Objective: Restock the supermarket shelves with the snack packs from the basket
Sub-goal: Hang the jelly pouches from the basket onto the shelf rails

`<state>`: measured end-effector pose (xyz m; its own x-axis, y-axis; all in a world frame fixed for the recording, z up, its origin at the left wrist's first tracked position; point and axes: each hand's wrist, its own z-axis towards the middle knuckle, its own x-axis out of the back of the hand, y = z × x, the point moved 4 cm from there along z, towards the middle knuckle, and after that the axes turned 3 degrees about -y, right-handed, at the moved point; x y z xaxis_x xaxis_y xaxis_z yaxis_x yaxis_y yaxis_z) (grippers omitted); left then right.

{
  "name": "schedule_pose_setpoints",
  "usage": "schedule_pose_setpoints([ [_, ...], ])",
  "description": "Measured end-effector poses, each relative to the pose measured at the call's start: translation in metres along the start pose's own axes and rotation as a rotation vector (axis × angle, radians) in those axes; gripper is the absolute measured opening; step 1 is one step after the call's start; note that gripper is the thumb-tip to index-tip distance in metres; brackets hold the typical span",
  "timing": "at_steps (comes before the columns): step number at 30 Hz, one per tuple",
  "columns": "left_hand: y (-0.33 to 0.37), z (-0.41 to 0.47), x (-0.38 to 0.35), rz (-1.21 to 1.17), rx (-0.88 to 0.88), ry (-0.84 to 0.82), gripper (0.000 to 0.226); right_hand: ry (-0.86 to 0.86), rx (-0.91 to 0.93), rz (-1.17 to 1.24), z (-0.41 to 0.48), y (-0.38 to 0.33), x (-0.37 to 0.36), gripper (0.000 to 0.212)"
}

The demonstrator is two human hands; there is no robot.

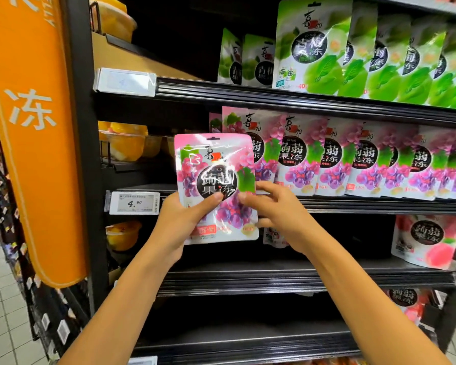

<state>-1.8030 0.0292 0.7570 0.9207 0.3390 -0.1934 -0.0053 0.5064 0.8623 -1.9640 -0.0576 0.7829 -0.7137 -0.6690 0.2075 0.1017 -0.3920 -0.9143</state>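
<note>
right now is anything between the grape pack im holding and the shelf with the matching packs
Nothing visible blocks it. The grape pack, in the left hand and right hand, faces the middle shelf just left of the matching packs; fruit cups sit farther left.

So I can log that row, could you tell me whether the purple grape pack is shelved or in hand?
In hand: the left hand and right hand grip the grape pack, upright, in front of the matching row.

Pink-and-purple grape-print pack (216,188); green packs (395,56); orange sign (32,127)
</note>
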Motion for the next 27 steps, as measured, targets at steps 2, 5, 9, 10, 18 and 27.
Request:
schedule_pose_setpoints([
  [2, 0.011, 0.010, -0.005, 0.001, -0.074, 0.037, 0.055, 0.045, 0.037, 0.000, 0.002, -0.003, -0.002, 0.019],
  [5, 0.025, 0.018, -0.005, 0.161, -0.163, 0.174, 0.069, 0.178, 0.087, 0.074, 0.012, -0.010, 0.002, 0.014],
  [9, 0.031, 0.005, -0.006, 0.577, -0.431, 0.261, 0.071, 0.296, 0.155, 0.027, 0.030, -0.019, 0.005, 0.009],
  [10, 0.030, 0.000, -0.010, 0.698, -0.530, 0.247, 0.060, 0.320, 0.175, 0.011, 0.034, -0.022, 0.005, 0.006],
  [18, -0.009, 0.001, -0.032, 1.333, -0.445, 0.028, 0.062, 0.455, 0.230, -0.126, 0.067, -0.025, -0.003, 0.014],
  [27, -0.026, 0.000, -0.025, 1.515, -0.445, 0.061, 0.060, 0.476, 0.226, -0.548, 0.042, -0.009, 0.007, 0.009],
])
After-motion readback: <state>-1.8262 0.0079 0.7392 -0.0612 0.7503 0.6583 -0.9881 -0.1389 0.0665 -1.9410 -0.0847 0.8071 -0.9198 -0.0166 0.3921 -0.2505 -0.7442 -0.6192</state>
